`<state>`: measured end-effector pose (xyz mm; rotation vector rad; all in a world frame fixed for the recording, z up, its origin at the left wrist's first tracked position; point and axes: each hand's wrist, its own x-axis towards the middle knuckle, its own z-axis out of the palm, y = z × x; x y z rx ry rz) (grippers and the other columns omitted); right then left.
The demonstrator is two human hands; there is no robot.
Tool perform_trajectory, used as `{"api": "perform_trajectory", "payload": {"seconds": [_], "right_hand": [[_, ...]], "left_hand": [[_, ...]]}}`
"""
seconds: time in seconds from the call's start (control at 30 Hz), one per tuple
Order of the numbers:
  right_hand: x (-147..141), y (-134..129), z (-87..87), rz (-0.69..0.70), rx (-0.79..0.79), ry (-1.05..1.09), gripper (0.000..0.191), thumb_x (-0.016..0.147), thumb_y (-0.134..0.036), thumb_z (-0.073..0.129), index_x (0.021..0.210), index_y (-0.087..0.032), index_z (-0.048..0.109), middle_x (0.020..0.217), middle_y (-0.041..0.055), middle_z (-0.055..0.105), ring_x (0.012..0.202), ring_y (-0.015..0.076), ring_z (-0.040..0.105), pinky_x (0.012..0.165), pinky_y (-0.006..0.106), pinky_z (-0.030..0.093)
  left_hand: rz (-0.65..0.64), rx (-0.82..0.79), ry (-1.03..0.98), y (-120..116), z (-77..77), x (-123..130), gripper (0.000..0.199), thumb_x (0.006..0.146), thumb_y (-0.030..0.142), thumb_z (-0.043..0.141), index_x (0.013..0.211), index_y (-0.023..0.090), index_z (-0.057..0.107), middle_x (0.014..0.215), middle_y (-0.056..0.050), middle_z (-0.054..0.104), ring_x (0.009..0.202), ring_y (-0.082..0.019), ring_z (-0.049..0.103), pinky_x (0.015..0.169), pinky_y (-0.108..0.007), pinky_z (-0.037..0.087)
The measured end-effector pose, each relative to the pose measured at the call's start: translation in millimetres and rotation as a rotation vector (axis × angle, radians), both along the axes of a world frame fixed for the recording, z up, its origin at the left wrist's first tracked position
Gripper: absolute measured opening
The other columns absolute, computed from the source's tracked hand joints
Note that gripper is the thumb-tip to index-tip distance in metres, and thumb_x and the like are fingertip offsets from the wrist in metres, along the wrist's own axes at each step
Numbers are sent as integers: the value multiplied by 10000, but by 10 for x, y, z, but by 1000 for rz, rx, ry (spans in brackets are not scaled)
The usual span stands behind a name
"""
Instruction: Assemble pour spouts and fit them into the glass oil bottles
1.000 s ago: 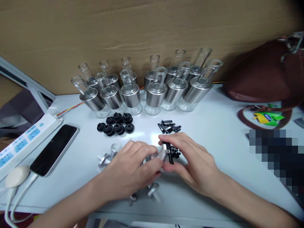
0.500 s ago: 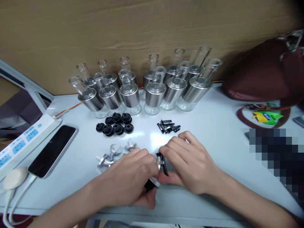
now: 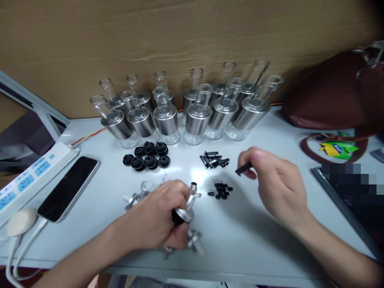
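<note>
My left hand (image 3: 156, 212) is closed around a metal bottle pourer (image 3: 185, 215) with a black rubber base and a small black piece at the top of its spout. Off to the right, my right hand (image 3: 279, 190) is raised, pinching a short black plastic strip (image 3: 243, 169), apart from the pourer. Between the hands lies a cluster of tiny black plugs (image 3: 222, 191). Behind it is a pile of black plastic strips (image 3: 213, 160). Other metal spouts (image 3: 132, 201) lie partly hidden by my left hand; more lie just below it (image 3: 195, 241).
Two rows of glass bottles with steel sleeves (image 3: 198, 120) stand along the cardboard wall. Several black ribbed stoppers (image 3: 151, 162) sit before them. At left are a phone (image 3: 69, 188) and a power strip (image 3: 33, 176); at right, a brown bag (image 3: 324, 92) and a dark tablet-like device (image 3: 345, 200).
My right hand has left the pourer and moved right with a black strip between its fingers. The tiny plugs it covered now show. The left hand keeps the pourer, now tipped more upright.
</note>
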<state>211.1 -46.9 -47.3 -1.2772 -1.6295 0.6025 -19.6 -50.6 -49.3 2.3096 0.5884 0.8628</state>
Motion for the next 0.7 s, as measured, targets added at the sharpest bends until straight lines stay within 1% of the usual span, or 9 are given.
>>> {"api": "perform_trajectory", "payload": {"seconds": [0.07, 0.1, 0.2, 0.27, 0.33, 0.4, 0.5, 0.63, 0.7], "right_hand": [[80, 104, -14, -87, -53, -86, 256, 924, -293, 479, 683, -213, 505, 570, -26, 462, 520, 128, 446, 498, 253, 381], [113, 151, -42, -102, -67, -106, 211, 902, -284, 509, 705, -211, 532, 605, -16, 516, 549, 134, 483, 524, 254, 407], [179, 244, -153, -81, -90, -151, 91, 868, -252, 560, 838, -198, 627, 789, 29, 675, 651, 160, 586, 613, 280, 469], [200, 265, -208, -71, -77, -228, 106, 848, -211, 583, 924, -190, 654, 847, 44, 714, 683, 174, 623, 627, 289, 480], [210, 268, -234, -67, -43, -322, 108, 831, -167, 593, 914, -187, 659, 825, 44, 729, 689, 183, 649, 611, 284, 480], [214, 272, -245, -42, 6, -388, 79, 828, -146, 591, 843, -190, 655, 800, 42, 734, 694, 190, 670, 600, 283, 483], [219, 293, -267, 31, 73, -448, 122, 840, -137, 565, 768, -197, 644, 777, 41, 727, 683, 194, 674, 617, 299, 500], [229, 325, -298, 80, 73, -505, 146, 838, -112, 535, 791, -189, 651, 807, 52, 723, 724, 209, 678, 640, 318, 514], [233, 325, -296, 76, 69, -523, 153, 838, -108, 525, 814, -183, 656, 833, 58, 726, 763, 221, 681, 680, 338, 518]], "left_hand": [[36, 66, -29, 24, -29, -23, 243, 711, 67, 477, 851, 230, 362, 831, -26, 519, 695, -154, 481, 616, -282, 431], [56, 96, -23, 32, -38, -30, 239, 715, 64, 482, 844, 229, 366, 833, -31, 526, 697, -160, 481, 619, -294, 426], [96, 176, 2, 42, -44, -42, 242, 726, 50, 488, 848, 227, 376, 857, -42, 550, 717, -172, 502, 635, -317, 422], [128, 213, 9, 46, -35, -43, 235, 745, 53, 490, 865, 225, 383, 855, -37, 557, 721, -171, 507, 638, -317, 416], [170, 230, 56, 55, -20, -44, 202, 777, 62, 490, 864, 218, 395, 853, -34, 569, 727, -167, 511, 642, -316, 405], [204, 261, 108, 74, -4, -55, 174, 819, 68, 496, 900, 204, 425, 901, -50, 593, 763, -168, 533, 663, -321, 403], [212, 322, 122, 118, 7, -88, 232, 876, 53, 512, 1064, 175, 451, 1036, -97, 611, 894, -185, 578, 733, -333, 427], [224, 277, 96, 166, 4, -130, 308, 909, 52, 515, 1184, 177, 458, 1153, -119, 585, 1064, -206, 575, 874, -359, 481], [243, 263, 113, 172, 8, -133, 323, 917, 47, 498, 1207, 188, 488, 1205, -117, 550, 1100, -200, 564, 908, -342, 501]]}}
